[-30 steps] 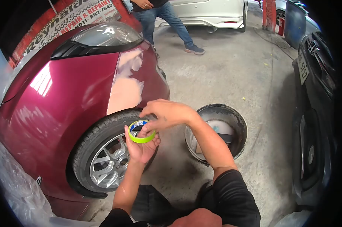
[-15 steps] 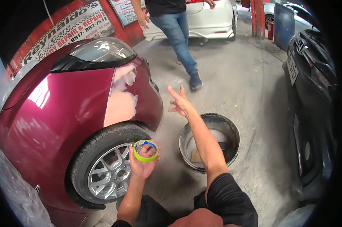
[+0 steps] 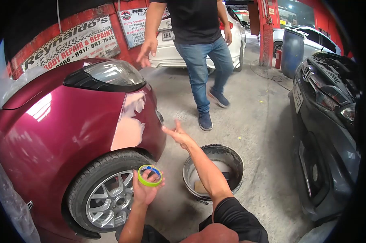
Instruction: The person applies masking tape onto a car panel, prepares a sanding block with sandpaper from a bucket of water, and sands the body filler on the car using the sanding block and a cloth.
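My left hand (image 3: 144,195) is closed on a roll of yellow-green masking tape (image 3: 149,184), with fingers showing through the ring. It is in front of the silver-spoked wheel (image 3: 112,202) of a maroon car. My right hand (image 3: 179,136) is stretched forward with fingers spread and nothing in it. Near it is the car's front corner, where a pinkish filler patch (image 3: 127,131) covers part of the fender (image 3: 75,121). Below my right forearm a round dark bucket (image 3: 240,166) stands on the floor, with greyish liquid and blocks inside.
Another person in jeans (image 3: 199,67) stands just beyond the bucket. A dark car (image 3: 324,150) with its hood up is along the right side. Further back are a white car (image 3: 172,56), a blue drum (image 3: 292,52) and a red post (image 3: 266,40). Plastic sheeting (image 3: 7,202) hangs at left.
The other person has stepped closer and faces this way more. My view has tilted up. My right hand has swung left toward the car's corner; my left hand still holds the tape.
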Available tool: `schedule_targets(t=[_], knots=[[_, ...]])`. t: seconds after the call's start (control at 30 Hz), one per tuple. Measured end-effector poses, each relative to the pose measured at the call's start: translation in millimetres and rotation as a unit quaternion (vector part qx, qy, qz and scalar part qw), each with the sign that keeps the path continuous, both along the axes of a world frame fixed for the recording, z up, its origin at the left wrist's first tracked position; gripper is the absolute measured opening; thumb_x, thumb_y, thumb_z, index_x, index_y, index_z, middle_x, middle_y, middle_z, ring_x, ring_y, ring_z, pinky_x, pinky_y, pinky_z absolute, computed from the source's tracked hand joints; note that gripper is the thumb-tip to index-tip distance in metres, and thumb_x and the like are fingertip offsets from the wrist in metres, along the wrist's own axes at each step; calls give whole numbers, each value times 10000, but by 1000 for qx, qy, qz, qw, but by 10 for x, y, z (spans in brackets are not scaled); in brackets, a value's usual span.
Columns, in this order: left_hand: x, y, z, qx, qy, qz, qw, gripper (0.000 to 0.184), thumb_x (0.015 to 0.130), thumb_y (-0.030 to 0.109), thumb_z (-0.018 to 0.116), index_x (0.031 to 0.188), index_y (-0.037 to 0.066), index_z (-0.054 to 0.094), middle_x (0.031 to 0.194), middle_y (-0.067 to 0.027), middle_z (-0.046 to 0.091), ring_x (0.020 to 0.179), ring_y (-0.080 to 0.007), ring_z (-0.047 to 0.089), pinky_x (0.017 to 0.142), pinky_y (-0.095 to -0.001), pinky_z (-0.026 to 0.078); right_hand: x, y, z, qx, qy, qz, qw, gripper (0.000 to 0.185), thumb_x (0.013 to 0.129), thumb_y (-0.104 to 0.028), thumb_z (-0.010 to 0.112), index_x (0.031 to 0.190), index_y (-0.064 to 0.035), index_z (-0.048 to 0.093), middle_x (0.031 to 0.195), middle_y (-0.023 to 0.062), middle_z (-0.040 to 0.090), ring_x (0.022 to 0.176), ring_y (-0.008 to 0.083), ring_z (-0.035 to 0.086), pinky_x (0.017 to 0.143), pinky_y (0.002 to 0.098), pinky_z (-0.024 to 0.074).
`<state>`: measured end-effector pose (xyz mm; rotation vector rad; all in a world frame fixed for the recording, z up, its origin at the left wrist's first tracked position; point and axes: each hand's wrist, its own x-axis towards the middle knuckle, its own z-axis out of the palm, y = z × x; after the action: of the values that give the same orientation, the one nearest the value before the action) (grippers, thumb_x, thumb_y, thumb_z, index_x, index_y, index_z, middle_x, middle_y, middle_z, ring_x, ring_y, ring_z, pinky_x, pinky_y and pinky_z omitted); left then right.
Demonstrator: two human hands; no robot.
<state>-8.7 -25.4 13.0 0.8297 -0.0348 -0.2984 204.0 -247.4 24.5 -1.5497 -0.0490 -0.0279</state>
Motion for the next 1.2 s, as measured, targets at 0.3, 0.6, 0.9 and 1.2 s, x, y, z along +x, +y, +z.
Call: schedule_targets(t=[0.3,0.6,0.9,1.2], knots=[[-10,-97,74,69,7,63,996,694,1050,688,426,1297,45,511,1300,-253,629,1168,-435,657,994,-523,545,-463,-68,567,-110,-83,287,948,827,908,-544,791,1451,32,549,1217,158,711,1109,278,678,999,402,532],[48,-29,78,-66,-20,53,996,617,1060,668,422,1283,131,631,1260,-55,699,1230,-302,653,1064,-512,516,-1086,225,921,-303,-372,425,768,580,878,-379,821,1259,39,691,1204,226,668,1125,359,652,953,397,534],[-32,34,148,-47,-59,-2,997,825,1030,722,433,1578,106,408,1486,-136,572,1391,-305,548,1207,-501,364,-1073,145,942,-174,-263,436,843,212,991,-133,701,1131,26,708,1154,143,683,1066,246,643,929,354,503],[-2091,999,-363,793,-142,253,535,829,862,218,830,1519,-65,412,1442,-289,534,1376,-407,500,1136,-497,417,-857,-275,983,46,-192,471,859,157,969,-100,730,1075,15,740,1168,104,703,1054,164,633,945,319,482]])
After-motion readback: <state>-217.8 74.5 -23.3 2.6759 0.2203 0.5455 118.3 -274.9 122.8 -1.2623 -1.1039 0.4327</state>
